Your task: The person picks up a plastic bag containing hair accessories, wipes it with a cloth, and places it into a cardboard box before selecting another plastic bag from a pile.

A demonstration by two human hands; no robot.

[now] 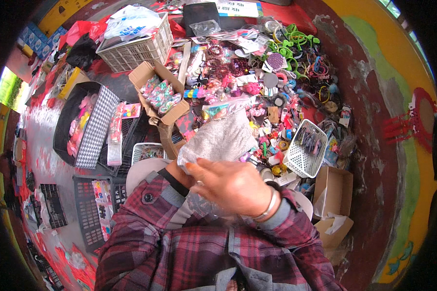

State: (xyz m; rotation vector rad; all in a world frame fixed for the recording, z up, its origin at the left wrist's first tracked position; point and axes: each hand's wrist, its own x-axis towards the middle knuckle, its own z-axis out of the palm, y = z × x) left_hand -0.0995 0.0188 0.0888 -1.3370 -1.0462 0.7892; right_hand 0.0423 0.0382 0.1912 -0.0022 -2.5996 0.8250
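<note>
Person in plaid shirt (194,252), R hand (230,186) laid over the near end of a grey-white cloth (223,136), fingers stretched & close tog., bit blurred; can't tell from here if it's pinching any fabric. Bracelet (273,203) on that wrist. L wrist (178,177) w/ dark band (174,184) runs up to the cloth's near L corner; L hand itself is hidden, so can't tell if wide or closed. Cloth's in front of the chest, near side of a big pile (255,87) of misc. small bright pcs. Clear plastic (199,204) shows below R hand; clear bag (235,103) w/ coloured bits at cloth's far edge. To R: white basket (301,168), open carton (337,189). To L: cardboard box (177,113) of packets, black tray (99,128) w/ check side, pale crate (141,56) further back.
</note>
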